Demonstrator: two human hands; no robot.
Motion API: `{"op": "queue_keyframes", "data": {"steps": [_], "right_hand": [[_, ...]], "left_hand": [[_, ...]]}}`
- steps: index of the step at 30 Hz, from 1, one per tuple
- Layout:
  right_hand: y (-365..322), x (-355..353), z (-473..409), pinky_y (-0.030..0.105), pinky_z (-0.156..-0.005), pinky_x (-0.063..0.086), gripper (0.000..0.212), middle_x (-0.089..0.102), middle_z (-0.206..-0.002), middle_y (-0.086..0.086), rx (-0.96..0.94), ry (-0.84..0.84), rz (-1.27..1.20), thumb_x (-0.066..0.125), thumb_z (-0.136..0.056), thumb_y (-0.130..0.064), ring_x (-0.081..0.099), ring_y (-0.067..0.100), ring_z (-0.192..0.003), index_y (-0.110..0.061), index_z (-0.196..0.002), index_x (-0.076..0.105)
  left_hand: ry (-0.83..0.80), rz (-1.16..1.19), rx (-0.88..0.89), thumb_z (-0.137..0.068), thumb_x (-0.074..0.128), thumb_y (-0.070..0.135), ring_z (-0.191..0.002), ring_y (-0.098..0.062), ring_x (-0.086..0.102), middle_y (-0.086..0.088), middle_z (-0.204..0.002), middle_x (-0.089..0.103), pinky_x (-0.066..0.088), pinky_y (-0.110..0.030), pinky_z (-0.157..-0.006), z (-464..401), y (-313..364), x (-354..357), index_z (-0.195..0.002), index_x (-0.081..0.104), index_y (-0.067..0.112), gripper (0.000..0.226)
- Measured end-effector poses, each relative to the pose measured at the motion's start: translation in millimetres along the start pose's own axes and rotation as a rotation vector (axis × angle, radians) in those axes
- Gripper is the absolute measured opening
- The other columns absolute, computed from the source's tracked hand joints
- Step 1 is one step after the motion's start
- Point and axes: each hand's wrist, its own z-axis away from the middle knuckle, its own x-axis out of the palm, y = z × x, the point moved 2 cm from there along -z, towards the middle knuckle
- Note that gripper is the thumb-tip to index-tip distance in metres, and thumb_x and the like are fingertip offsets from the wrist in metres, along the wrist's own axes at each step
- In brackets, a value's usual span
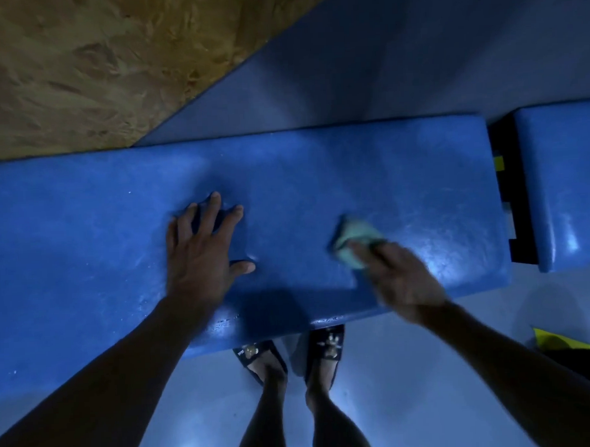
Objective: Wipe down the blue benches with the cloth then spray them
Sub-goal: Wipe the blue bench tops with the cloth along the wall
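Observation:
A long blue padded bench [84,239] runs across the view in front of me. My left hand [203,251] presses flat on its top with fingers spread, denting the padding. My right hand [397,279], blurred by motion, holds a pale green cloth [352,241] against the bench surface right of centre. A second blue bench [569,184] stands at the far right, apart from the first. No spray bottle is in view.
A black frame [512,193] with a yellow mark fills the gap between the two benches. A chipboard wall [77,64] rises at the back left. My feet in dark sandals [292,352] stand on the pale floor. A yellow object [562,340] lies at lower right.

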Motion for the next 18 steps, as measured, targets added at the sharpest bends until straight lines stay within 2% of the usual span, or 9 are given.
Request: {"op": "queue_keyframes", "data": {"steps": [3,5,6,7,9,11,13,15,18], "right_hand": [[45.4,-11.1,21.0,0.049,-0.079,0.05,0.061,0.048,-0.115,0.021,0.527,0.1,-0.078,0.037,-0.093,-0.031,0.053,0.042,-0.093,-0.027,-0.154,0.028],[20.2,0.9,11.6,0.051,-0.087,0.047,0.064,0.047,-0.125,0.027,0.916,0.214,-0.112,0.031,-0.092,-0.034,0.051,0.046,-0.104,-0.02,-0.154,0.033],[-5.9,9.0,1.0,0.052,-0.091,0.045,0.066,0.045,-0.132,0.029,1.043,0.255,-0.179,0.032,-0.091,-0.033,0.05,0.048,-0.111,-0.017,-0.155,0.033],[-38.9,16.3,-10.6,0.051,-0.094,0.044,0.065,0.043,-0.136,0.03,1.071,0.272,-0.254,0.035,-0.092,-0.03,0.049,0.048,-0.115,-0.015,-0.155,0.032],[-112.3,25.1,-29.6,0.046,-0.083,0.047,0.062,0.049,-0.129,0.024,0.815,0.254,-0.338,0.041,-0.093,-0.021,0.053,0.041,-0.103,-0.012,-0.153,0.036],[-166.7,27.0,-27.5,0.039,-0.071,0.045,0.064,0.052,-0.115,0.012,0.345,0.13,-0.262,0.049,-0.088,-0.022,0.05,0.031,-0.088,-0.014,-0.152,0.04],[-154.3,26.7,-14.2,0.037,-0.073,0.044,0.069,0.051,-0.115,0.006,0.025,0.029,-0.229,0.055,-0.086,-0.025,0.05,0.027,-0.091,-0.019,-0.153,0.038],[-103.3,20.6,5.8,0.038,-0.073,0.044,0.066,0.054,-0.116,0.009,-0.03,0.04,-0.165,0.053,-0.087,-0.023,0.051,0.03,-0.09,-0.019,-0.152,0.04],[-3.2,2.4,52.6,0.045,-0.071,0.048,0.06,0.055,-0.113,0.02,0.183,0.093,-0.079,0.044,-0.093,-0.023,0.054,0.04,-0.085,-0.015,-0.152,0.038]], "left_hand": [[0.025,-0.009,0.007,-0.064,0.082,0.058,-0.142,-0.04,0.027,-0.002,-0.163,0.023,0.023,-0.058,-0.112,0.3,0.2,2.3,-0.147,0.038,0.033,0.096],[0.033,-0.015,0.015,-0.065,0.081,0.058,-0.142,-0.04,0.027,-0.002,-0.162,0.023,0.024,-0.059,-0.112,0.3,-0.2,3.3,-0.146,0.037,0.032,0.096],[0.032,-0.011,0.016,-0.066,0.08,0.058,-0.143,-0.039,0.026,-0.002,-0.163,0.022,0.023,-0.059,-0.113,0.3,0.1,3.1,-0.146,0.036,0.032,0.095],[0.031,-0.009,0.016,-0.067,0.08,0.058,-0.143,-0.039,0.026,-0.002,-0.163,0.021,0.023,-0.058,-0.113,0.6,0.7,3.0,-0.146,0.035,0.032,0.094],[0.031,-0.029,0.011,-0.068,0.079,0.058,-0.144,-0.04,0.024,-0.001,-0.163,0.019,0.022,-0.057,-0.114,1.9,2.7,2.7,-0.147,0.034,0.033,0.094],[0.027,-0.052,-0.008,-0.071,0.078,0.057,-0.146,-0.039,0.02,0.0,-0.165,0.015,0.02,-0.057,-0.116,4.7,4.2,2.5,-0.15,0.03,0.034,0.095],[0.007,-0.055,-0.022,-0.076,0.074,0.057,-0.15,-0.036,0.012,0.002,-0.167,0.007,0.014,-0.055,-0.118,6.3,5.8,3.4,-0.153,0.023,0.036,0.095],[-0.003,-0.052,-0.04,-0.081,0.07,0.057,-0.151,-0.035,0.009,0.001,-0.167,0.006,0.012,-0.054,-0.119,11.2,7.9,4.0,-0.155,0.019,0.037,0.092],[0.043,-0.03,-0.029,-0.089,0.065,0.048,-0.148,-0.038,0.016,-0.003,-0.165,0.016,0.018,-0.056,-0.118,28.4,12.8,8.9,-0.153,0.029,0.033,0.075]]}}
